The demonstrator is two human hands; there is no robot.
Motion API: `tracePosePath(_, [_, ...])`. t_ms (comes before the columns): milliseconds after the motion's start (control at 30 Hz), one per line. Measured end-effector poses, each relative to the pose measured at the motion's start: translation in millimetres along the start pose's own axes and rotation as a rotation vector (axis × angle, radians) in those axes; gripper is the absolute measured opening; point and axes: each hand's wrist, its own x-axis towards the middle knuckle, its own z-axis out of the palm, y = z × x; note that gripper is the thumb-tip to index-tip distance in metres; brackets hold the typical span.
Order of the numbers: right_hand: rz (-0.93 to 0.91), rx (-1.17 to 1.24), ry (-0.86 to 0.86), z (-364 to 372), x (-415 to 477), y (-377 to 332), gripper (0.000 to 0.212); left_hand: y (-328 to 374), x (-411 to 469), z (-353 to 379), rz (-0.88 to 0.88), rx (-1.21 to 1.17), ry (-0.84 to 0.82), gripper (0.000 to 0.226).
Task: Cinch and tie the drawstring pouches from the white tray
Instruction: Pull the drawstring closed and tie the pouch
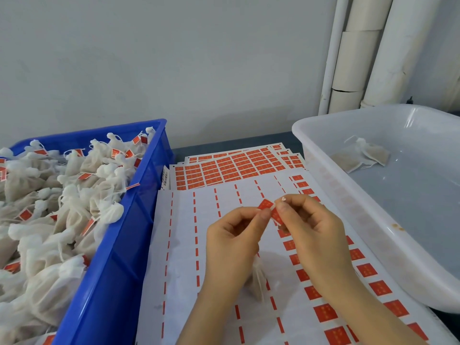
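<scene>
My left hand (234, 242) and my right hand (311, 227) meet above the sticker sheet, both pinching a small red sticker (265, 204) between fingertips. A filled mesh pouch (256, 282) hangs below my hands, partly hidden between the wrists; what it hangs from is not visible. The white tray (348, 185) stands at the right. In it lie two loose pouches (366, 154) near its far end.
A blue crate (129, 235) at the left is heaped with tied pouches carrying red labels. Sheets of red stickers (236, 168) cover the table between crate and tray; the top sheet (179, 245) is mostly peeled. White pipes (358, 53) run up the wall behind the tray.
</scene>
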Motion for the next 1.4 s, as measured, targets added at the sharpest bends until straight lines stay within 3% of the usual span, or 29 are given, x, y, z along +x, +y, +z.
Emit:
tracePosePath(200, [0.022, 0.045, 0.01, 2, -1, 3, 0.016, -4, 1, 2, 0.067, 0.027, 0.139, 0.035])
tracePosePath(267, [0.027, 0.065, 0.006, 1, -1, 6, 0.018, -6, 0, 2, 0.119, 0.077, 0.161, 0.028])
tracePosePath(367, [0.014, -0.012, 0.01, 1, 1, 10, 0.004, -8, -1, 3, 0.179, 0.164, 0.134, 0.008])
tracePosePath(467, [0.005, -0.058, 0.015, 0, 3, 12, 0.002, -7, -2, 3, 0.204, 0.202, 0.113, 0.014])
tracePosePath(600, [-0.014, -0.021, 0.012, 0, 1, 7, 0.016, -5, -3, 3, 0.204, 0.201, 0.125, 0.021])
tracePosePath(867, [-0.186, -0.127, -0.038, -4, 1, 2, 0.012, -6, -2, -1, 0.227, 0.192, 0.062, 0.021])
tracePosePath(1133, [-0.169, -0.111, -0.063, -5, 3, -1, 0.023, -4, -2, 1, 0.126, 0.148, -0.003, 0.015])
tracePosePath(1300, [-0.058, -0.002, -0.037, -4, 5, 0, 0.031, 3, 1, -3, -0.048, -0.001, 0.115, 0.011])
tracePosePath(1400, [-0.062, -0.042, -0.086, -1, 3, 1, 0.033, 5, 3, -7, -0.129, -0.059, 0.16, 0.026])
